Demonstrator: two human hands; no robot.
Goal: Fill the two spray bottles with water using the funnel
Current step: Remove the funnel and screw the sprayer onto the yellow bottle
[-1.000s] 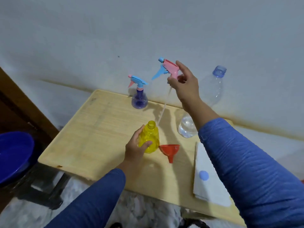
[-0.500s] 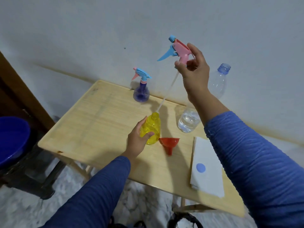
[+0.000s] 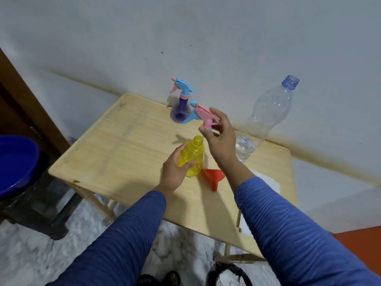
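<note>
One uncapped yellow plastic spray bottle (image 3: 192,156) steadied in our left hand (image 3: 175,169); our right hand (image 3: 221,139) pinches its pink-and-blue trigger head (image 3: 203,116). Next, we judge: set it down, seat the red plastic funnel (image 3: 214,176) at 3 o'clock.

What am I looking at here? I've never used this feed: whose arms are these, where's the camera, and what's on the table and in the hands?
No machine: a person's two arms in blue sleeves, seen from a camera worn on their head, looking down. The left hand grips an open yellow spray bottle standing on the wooden table. The right hand pinches its pink and blue spray head, held above the table. Also on the table: a red funnel lying beside the yellow bottle, a purple spray bottle with its head on, and an uncapped clear water bottle holding a little water.
</note>
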